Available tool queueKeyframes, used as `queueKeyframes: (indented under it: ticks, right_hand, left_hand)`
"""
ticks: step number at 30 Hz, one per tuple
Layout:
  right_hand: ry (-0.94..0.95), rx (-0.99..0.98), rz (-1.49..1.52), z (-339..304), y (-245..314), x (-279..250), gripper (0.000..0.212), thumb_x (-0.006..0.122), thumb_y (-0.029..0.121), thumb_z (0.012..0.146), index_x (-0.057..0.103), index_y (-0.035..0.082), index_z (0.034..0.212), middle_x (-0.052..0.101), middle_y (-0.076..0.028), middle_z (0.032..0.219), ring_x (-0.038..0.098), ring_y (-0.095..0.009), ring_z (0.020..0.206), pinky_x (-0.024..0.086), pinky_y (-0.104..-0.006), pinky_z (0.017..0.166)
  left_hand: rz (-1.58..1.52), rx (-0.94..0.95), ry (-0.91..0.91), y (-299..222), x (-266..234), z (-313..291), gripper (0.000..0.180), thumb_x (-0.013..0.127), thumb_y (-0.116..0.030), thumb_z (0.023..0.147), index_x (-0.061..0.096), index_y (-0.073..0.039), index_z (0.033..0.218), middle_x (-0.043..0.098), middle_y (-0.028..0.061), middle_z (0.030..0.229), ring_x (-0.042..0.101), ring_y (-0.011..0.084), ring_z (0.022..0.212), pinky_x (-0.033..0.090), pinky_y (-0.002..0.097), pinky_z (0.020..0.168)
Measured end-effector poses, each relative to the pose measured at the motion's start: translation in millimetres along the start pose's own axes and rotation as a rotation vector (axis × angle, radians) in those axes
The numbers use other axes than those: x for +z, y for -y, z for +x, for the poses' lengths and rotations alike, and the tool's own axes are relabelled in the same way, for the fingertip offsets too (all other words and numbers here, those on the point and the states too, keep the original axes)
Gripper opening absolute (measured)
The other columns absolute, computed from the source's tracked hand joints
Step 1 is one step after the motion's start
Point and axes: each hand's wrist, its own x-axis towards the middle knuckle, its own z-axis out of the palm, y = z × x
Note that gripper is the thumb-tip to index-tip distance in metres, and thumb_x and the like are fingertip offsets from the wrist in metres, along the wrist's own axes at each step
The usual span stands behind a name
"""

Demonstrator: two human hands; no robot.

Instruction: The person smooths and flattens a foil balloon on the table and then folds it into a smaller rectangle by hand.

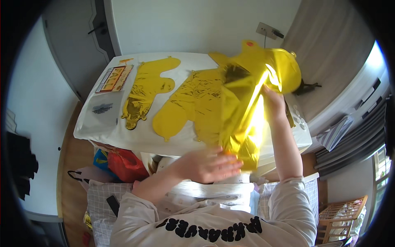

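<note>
My right hand [274,100] grips a shiny gold foil balloon [242,113], flat and uninflated, near its upper right side. The foil is held up over the table and creased, with bright glare down its middle. My left hand [214,164], a little blurred, has its fingers stretched out against the balloon's lower left edge by the table front. Two more flat gold foil balloons lie on the table to the left: one at the middle [175,111] and one farther left [148,82]. The raised foil partly covers the middle one.
A white-covered table [135,142] stands against the wall. On its left lie a printed card [114,78] and a clear bag [103,108]. A red bag [127,164] sits below the front edge. A phone [112,205] lies on checked fabric at my left. A curtain [325,45] hangs at the right.
</note>
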Motion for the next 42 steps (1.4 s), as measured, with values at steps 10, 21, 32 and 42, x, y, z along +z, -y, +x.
queueKeyframes:
  ticks: [10,21,32,42]
  right_hand:
    - [-0.115,0.588,0.056,136.0,-131.4,-17.4,0.008,0.067,0.006,0.096,0.066,-0.001,0.1,0.07,-0.008,0.095,0.062,-0.016,0.069,0.046,-0.0278,0.058]
    - [-0.309,0.641,-0.195,162.4,-153.6,-13.4,0.014,0.07,0.004,0.094,0.064,-0.006,0.103,0.069,-0.013,0.098,0.07,-0.022,0.075,0.062,-0.0337,0.066]
    - [-0.377,0.607,-0.408,154.5,-142.5,4.2,0.024,0.073,0.015,0.094,0.065,-0.004,0.106,0.068,-0.012,0.095,0.069,-0.021,0.079,0.062,-0.0351,0.065]
    - [0.441,-0.181,-1.483,49.8,-96.5,22.3,0.048,0.068,0.037,0.095,0.065,0.008,0.132,0.059,-0.017,0.142,0.06,-0.036,0.123,0.049,-0.0438,0.104]
  left_hand:
    - [0.107,-0.419,0.361,82.6,-2.9,-39.6,0.033,0.065,-0.016,0.091,0.074,-0.019,0.123,0.059,0.005,0.146,0.052,0.0255,0.138,0.046,0.0489,0.113]
    - [-0.021,-0.715,0.319,67.8,2.1,-51.3,0.03,0.075,-0.026,0.09,0.074,-0.016,0.118,0.072,0.0018,0.121,0.068,0.0207,0.11,0.049,0.0492,0.108]
    - [-0.106,-0.742,0.223,64.2,10.2,-60.7,0.024,0.078,-0.026,0.087,0.077,-0.014,0.108,0.075,0.0039,0.112,0.071,0.0244,0.102,0.052,0.0483,0.102]
    - [-0.208,-0.849,0.209,61.7,4.7,-58.0,0.034,0.076,-0.019,0.089,0.072,-0.009,0.12,0.073,0.0098,0.113,0.069,0.0285,0.1,0.056,0.0401,0.089]
